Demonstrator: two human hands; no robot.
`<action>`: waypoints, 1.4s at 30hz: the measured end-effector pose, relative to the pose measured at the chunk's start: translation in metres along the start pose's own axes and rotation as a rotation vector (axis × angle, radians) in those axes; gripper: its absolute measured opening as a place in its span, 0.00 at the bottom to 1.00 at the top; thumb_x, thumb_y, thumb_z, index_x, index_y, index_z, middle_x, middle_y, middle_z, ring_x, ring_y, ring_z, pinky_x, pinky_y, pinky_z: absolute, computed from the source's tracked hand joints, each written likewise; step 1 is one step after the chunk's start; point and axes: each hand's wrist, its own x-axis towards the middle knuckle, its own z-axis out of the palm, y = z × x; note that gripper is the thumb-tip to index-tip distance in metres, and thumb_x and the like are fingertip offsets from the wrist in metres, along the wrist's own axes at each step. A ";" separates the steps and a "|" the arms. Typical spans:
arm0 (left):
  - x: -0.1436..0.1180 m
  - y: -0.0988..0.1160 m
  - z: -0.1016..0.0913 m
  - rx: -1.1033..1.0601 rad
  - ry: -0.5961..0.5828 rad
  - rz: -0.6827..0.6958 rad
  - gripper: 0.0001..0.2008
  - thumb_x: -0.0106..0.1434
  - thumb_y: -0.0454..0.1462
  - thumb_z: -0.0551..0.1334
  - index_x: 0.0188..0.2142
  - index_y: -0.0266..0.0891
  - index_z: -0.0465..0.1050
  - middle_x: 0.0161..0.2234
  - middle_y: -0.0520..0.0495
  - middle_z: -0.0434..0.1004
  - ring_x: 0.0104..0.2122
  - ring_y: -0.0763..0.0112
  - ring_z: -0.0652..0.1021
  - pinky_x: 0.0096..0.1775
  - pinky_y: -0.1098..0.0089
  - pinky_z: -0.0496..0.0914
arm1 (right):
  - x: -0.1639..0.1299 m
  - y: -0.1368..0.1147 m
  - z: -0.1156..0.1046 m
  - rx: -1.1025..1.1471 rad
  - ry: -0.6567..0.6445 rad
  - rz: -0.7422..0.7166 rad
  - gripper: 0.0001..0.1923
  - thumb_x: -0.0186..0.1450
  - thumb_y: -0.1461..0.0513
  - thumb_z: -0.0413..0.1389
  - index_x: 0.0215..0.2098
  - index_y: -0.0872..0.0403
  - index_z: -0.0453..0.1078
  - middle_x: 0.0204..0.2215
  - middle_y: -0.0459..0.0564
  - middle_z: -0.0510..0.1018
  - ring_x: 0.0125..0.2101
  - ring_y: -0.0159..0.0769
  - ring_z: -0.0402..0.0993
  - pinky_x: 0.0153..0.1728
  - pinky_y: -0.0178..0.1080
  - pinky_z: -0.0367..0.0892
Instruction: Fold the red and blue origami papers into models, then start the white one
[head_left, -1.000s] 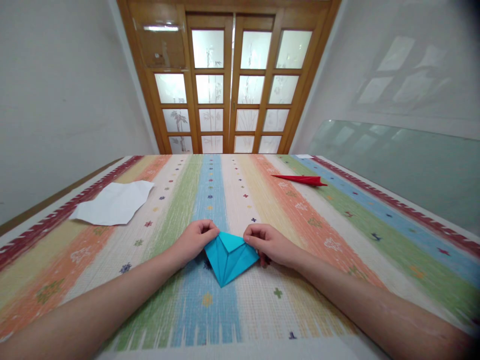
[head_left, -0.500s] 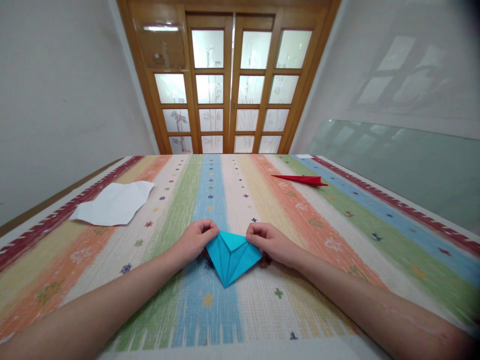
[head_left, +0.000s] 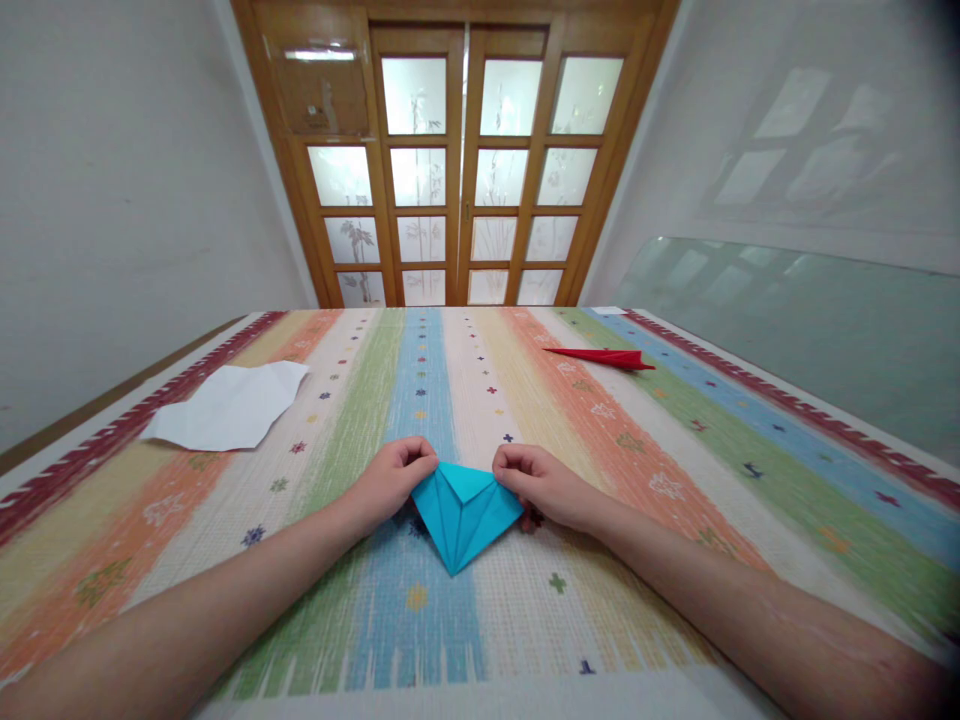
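Observation:
A folded blue paper [head_left: 461, 512], kite-shaped with its tip pointing toward me, lies on the striped tablecloth [head_left: 480, 420]. My left hand [head_left: 390, 478] pinches its upper left corner with curled fingers. My right hand [head_left: 538, 484] pinches its upper right corner the same way. Both forearms rest on the cloth and reach in from the near edge.
A crumpled white paper sheet [head_left: 229, 405] lies at the far left of the cloth. A folded red paper plane [head_left: 604, 356] sits at the far right. Wooden glazed doors [head_left: 457, 160] stand behind the table, and a glass panel [head_left: 810, 330] leans at the right.
The blue paper shifted slightly to the right and a little toward me between the first frame and now. Both hands kept their pinch on its corners.

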 end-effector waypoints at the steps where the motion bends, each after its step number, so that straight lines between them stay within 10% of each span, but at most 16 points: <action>1: 0.000 0.001 0.000 -0.014 -0.005 -0.019 0.16 0.59 0.48 0.62 0.27 0.39 0.64 0.21 0.56 0.60 0.21 0.75 0.65 0.23 0.75 0.58 | 0.000 0.000 0.000 -0.002 0.001 -0.006 0.12 0.67 0.52 0.53 0.32 0.52 0.61 0.16 0.37 0.65 0.13 0.28 0.68 0.11 0.28 0.61; 42: 0.001 -0.003 -0.003 0.048 -0.046 0.028 0.17 0.58 0.49 0.64 0.24 0.40 0.64 0.21 0.53 0.63 0.33 0.64 0.73 0.33 0.70 0.65 | 0.002 0.004 0.000 0.065 -0.006 -0.062 0.16 0.67 0.48 0.56 0.36 0.52 0.64 0.19 0.37 0.66 0.12 0.27 0.69 0.09 0.26 0.61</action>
